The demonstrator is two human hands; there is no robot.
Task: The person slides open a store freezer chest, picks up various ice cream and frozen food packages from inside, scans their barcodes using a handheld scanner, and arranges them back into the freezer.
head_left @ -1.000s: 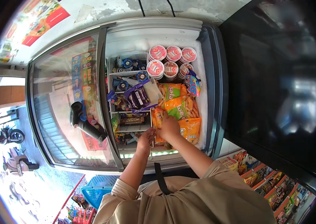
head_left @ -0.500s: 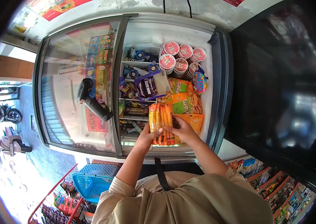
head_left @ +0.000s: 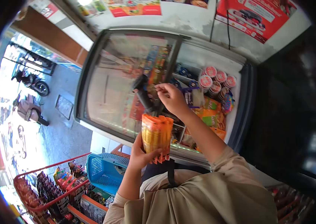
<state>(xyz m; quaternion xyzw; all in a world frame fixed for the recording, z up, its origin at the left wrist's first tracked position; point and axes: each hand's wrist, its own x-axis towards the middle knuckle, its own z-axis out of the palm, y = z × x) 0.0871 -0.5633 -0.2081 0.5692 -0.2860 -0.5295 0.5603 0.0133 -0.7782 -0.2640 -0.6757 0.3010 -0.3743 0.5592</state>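
My left hand (head_left: pixel 143 154) is wrapped round a bundle of orange and yellow packets (head_left: pixel 156 136), held upright in front of the freezer's near edge. Over the sliding glass lid, my right hand (head_left: pixel 170 98) reaches near a black handheld scanner (head_left: pixel 143 94) lying on the glass. Its fingers are partly spread, with nothing in them, and a small gap separates them from the scanner. Inside the open half of the freezer are pink-lidded cups (head_left: pixel 221 77), orange and green bags (head_left: pixel 211 118) and a purple box (head_left: pixel 189 98).
The freezer (head_left: pixel 128 34) has a glass lid over its left half. A blue basket (head_left: pixel 105 173) and a red-railed rack (head_left: pixel 53 203) of snacks stand at lower left. A large dark panel (head_left: pixel 296 123) is on the right. Motorbikes (head_left: pixel 31 108) stand outside, left.
My right hand has let go of the packets and moved up and left toward the scanner. My left hand now holds the bundle alone, nearer my body. The view has turned left.
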